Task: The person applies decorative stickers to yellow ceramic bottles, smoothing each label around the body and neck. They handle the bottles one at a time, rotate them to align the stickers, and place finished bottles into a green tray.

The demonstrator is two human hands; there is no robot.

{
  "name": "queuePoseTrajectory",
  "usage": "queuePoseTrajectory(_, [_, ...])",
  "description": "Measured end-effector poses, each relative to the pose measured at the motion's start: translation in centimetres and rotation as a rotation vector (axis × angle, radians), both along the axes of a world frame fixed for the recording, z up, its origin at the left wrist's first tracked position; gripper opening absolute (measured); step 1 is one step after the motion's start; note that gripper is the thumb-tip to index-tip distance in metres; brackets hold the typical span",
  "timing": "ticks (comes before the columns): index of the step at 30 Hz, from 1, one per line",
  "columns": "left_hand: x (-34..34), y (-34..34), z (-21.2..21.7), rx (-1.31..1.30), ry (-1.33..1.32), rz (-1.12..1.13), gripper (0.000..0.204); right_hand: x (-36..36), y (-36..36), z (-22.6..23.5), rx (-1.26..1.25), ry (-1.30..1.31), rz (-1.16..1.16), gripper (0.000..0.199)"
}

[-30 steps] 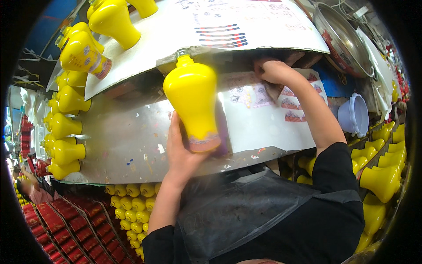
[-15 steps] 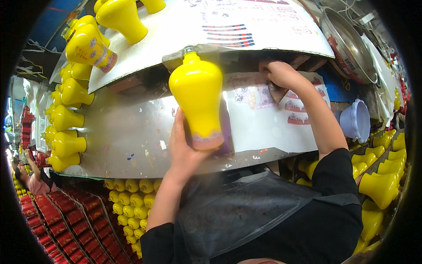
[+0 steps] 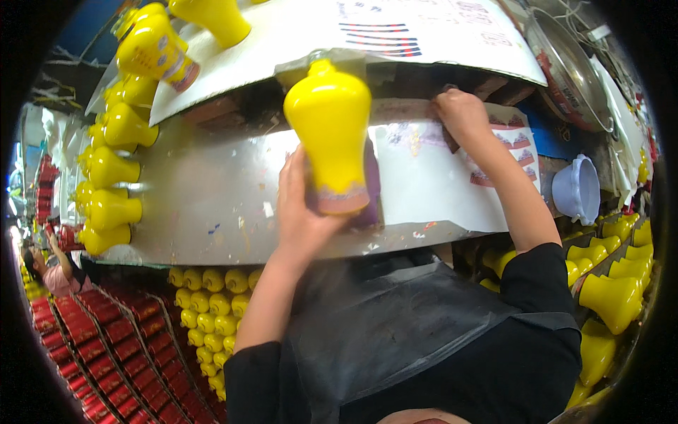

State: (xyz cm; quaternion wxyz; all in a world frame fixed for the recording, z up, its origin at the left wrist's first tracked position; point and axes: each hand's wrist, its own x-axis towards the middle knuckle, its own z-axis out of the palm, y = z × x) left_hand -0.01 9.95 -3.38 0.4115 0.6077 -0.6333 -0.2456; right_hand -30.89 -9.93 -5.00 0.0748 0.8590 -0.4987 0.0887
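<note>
The left hand [image 3: 305, 212] is wrapped around the base of a glossy yellow ceramic vase with a narrow neck [image 3: 330, 131], fingers curled behind it and thumb side toward the camera, holding it up over a pale, paint-flecked metal work table [image 3: 212, 198]. The vase's bottom edge shows a band of purple and orange. The right hand [image 3: 462, 113] reaches to the far edge of the table, its fingers pressed down on a white sheet printed with small red decals [image 3: 438, 177]; whether they pinch anything cannot be told. More yellow vases [image 3: 113, 169] stand in a row along the table's left side, and others [image 3: 614, 283] crowd the floor at the right. A pale lilac plastic cup [image 3: 575, 187] sits near the right edge.
</note>
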Motion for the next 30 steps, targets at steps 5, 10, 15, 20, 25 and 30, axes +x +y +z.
queuePoseTrajectory(5, [0.7, 0.1, 0.1, 0.0, 0.175, -0.122, 0.12, 0.1, 3.6, 3.0, -0.008, -0.08, 0.051, 0.012])
queuePoseTrajectory(10, [0.0, -0.7, 0.6, 0.055, 0.484, -0.111, 0.105, 1.9, 6.7, 10.2, 0.171, -0.15, 0.244, 0.012])
queuePoseTrajectory(15, [-0.2, -1.0, 2.1, 0.115, 0.55, -0.104, 0.101, 5.1, 8.7, 17.4, 0.315, -0.277, 0.395, 0.01])
queuePoseTrajectory(20, [-0.2, -1.6, 3.5, 0.159, 0.715, -0.133, 0.098, 7.7, 8.1, 21.1, 0.4, -0.347, 0.534, 0.013])
queuePoseTrajectory(25, [0.1, -2.3, 4.1, 0.153, 0.923, -0.091, 0.083, 10.9, 6.0, 20.7, 0.386, -0.329, 0.683, 0.009])
queuePoseTrajectory(30, [0.2, -2.9, 3.8, -0.001, 0.762, -0.134, 0.095, 14.8, 4.6, 18.6, 0.467, -0.26, 0.517, 0.021])
